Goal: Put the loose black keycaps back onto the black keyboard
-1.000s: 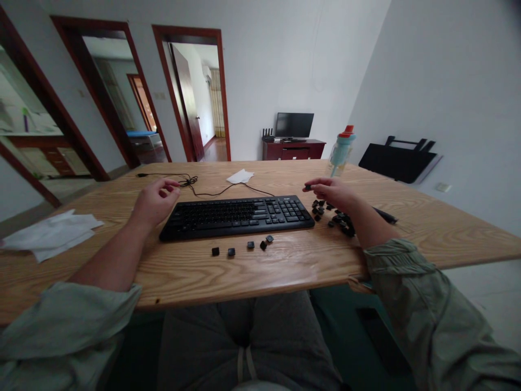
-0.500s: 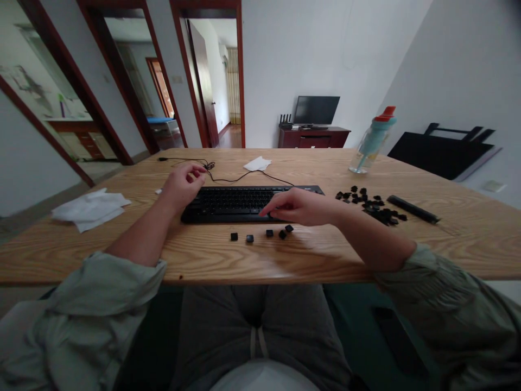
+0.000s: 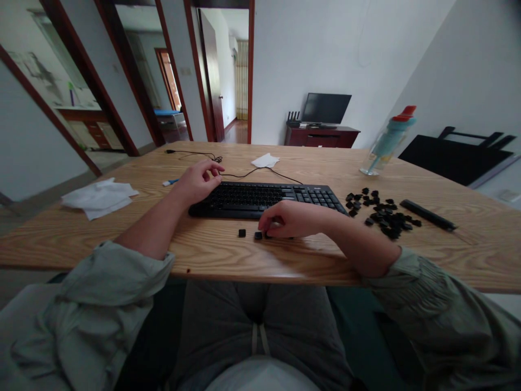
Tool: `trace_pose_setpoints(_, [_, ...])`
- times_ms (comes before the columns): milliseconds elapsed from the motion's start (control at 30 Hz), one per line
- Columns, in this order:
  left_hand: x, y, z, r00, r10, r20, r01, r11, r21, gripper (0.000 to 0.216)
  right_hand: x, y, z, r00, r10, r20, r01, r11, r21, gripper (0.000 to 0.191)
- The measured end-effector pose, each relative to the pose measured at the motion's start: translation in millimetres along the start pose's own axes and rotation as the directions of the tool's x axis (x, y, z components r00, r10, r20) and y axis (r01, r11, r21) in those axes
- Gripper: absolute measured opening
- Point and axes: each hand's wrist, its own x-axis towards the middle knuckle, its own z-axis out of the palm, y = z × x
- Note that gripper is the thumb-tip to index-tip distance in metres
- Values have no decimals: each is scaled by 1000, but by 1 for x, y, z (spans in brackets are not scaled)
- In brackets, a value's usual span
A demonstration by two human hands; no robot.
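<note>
Here, keyboard [image 3: 264,198]: flat, black, long, in the middle of the wooden table [image 3: 228,255].
Right hand [image 3: 291,219]: just in front of the keyboard, fingers curled down on the small loose keys [image 3: 258,235]; I cannot tell if it grips one.
Loose keys: little black squares, one [image 3: 242,233] just left of the fingertips.
Left hand [image 3: 198,182]: rests at the keyboard's left end, fingers loosely bent, holding nothing.
Key pile [image 3: 380,212]: right of the keyboard, well apart from both hands.
Room: bare wood between keyboard and near table edge.
</note>
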Motion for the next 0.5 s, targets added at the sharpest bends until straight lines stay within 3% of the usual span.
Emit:
trace_pose_setpoints(200, [0, 3, -1, 999, -39, 5, 39, 999, 11, 31, -2, 2, -2, 998, -30, -59, 33, 999, 42, 22])
trace_pose_setpoints(300, [-1, 4, -2, 999, -45, -1, 45, 999, 4, 31, -12, 2, -11, 987, -13, -163, 20, 999, 41, 21])
trace_pose_setpoints(500, [-1, 5, -3, 999, -42, -24, 42, 999, -4, 31, -62, 29, -69, 905, 92, -415, -91, 996, 22, 33])
